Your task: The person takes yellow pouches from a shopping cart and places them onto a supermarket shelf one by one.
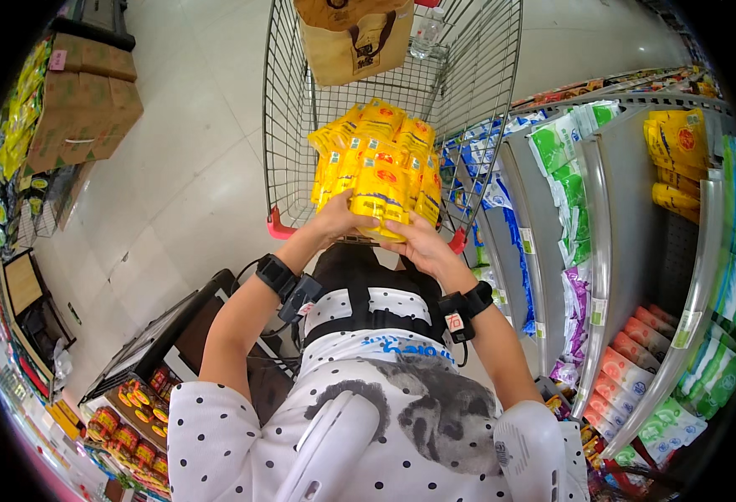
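Note:
Between my two hands is a yellow plastic packet [380, 197] with a red emblem, held at the near end of a wire shopping cart [286, 150]. My left hand [342, 219] grips its left lower side, and my right hand [421, 241] grips its right lower edge. Just beyond it, a heap of matching yellow packets [377, 119] fills the near part of the cart. Farther up the cart stand a tan shopping bag [336, 47] with dark handles and a clear plastic bottle [427, 34].
On the right, shelves with clear price rails [600, 251] carry green-and-white packets [559, 147], purple packets [575, 314], pink packets [619, 370] and more yellow packets [678, 141]. Cardboard boxes [85, 119] stand at the left across the tiled floor [186, 144]. A display rack [132, 370] with jars is at lower left.

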The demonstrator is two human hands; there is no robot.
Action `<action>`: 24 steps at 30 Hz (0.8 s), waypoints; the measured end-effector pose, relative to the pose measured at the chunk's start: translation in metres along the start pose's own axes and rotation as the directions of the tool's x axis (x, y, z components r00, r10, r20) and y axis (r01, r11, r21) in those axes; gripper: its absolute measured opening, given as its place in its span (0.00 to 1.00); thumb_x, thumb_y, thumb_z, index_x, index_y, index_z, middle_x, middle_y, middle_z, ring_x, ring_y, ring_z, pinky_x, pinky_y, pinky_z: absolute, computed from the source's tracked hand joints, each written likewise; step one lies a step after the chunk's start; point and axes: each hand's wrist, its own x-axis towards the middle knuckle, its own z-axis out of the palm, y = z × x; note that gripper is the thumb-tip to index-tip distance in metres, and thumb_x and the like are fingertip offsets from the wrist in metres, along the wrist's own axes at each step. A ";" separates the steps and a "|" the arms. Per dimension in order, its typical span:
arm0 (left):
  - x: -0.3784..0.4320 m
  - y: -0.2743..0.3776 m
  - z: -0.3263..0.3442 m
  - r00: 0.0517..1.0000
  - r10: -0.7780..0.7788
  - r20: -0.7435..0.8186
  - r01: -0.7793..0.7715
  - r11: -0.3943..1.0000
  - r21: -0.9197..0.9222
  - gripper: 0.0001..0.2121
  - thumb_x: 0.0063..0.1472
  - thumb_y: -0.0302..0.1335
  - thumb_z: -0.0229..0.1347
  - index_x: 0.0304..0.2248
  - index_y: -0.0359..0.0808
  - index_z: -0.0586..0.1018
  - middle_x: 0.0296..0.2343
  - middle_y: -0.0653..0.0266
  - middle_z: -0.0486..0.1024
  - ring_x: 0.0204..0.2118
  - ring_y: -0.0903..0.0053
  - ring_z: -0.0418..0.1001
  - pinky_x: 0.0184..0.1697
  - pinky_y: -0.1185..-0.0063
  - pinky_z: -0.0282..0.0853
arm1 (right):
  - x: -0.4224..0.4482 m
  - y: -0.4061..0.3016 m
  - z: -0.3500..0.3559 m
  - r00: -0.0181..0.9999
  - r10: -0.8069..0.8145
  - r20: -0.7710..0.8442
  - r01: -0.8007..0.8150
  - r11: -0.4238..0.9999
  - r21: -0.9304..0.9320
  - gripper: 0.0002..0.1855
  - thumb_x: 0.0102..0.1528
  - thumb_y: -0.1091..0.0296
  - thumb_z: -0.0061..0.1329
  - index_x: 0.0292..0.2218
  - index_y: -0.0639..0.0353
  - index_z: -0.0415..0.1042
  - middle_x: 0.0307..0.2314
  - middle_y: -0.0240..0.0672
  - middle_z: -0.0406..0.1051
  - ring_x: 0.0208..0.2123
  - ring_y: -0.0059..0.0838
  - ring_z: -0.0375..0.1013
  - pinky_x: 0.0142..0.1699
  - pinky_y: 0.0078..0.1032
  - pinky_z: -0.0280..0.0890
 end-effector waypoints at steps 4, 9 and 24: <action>0.009 0.000 -0.037 0.955 0.162 -0.247 -0.119 0.976 0.180 0.34 0.39 0.19 0.56 0.49 0.29 0.55 0.36 0.57 0.68 0.37 0.71 0.69 0.37 0.77 0.67 | 0.009 -0.004 -0.001 0.998 0.050 0.041 -0.049 0.998 -0.030 0.27 0.48 0.72 0.45 0.48 0.63 0.49 0.35 0.40 0.64 0.35 0.32 0.67 0.37 0.26 0.66; 0.036 -0.032 -0.091 0.766 0.451 -0.458 -0.097 0.785 0.612 0.27 0.42 0.22 0.48 0.47 0.37 0.60 0.31 0.48 0.70 0.36 0.59 0.68 0.37 0.71 0.64 | 0.007 -0.012 -0.014 0.998 0.048 0.037 -0.046 0.998 -0.040 0.26 0.48 0.72 0.44 0.47 0.63 0.51 0.33 0.41 0.65 0.34 0.31 0.67 0.38 0.26 0.65; 0.118 -0.103 -0.117 0.803 0.494 -0.333 -0.041 0.603 0.797 0.20 0.48 0.30 0.49 0.40 0.29 0.64 0.34 0.47 0.69 0.39 0.54 0.65 0.40 0.69 0.62 | -0.042 -0.025 -0.054 0.986 -0.101 -0.135 0.108 0.993 0.047 0.15 0.51 0.70 0.41 0.41 0.61 0.58 0.33 0.42 0.66 0.34 0.32 0.68 0.38 0.25 0.64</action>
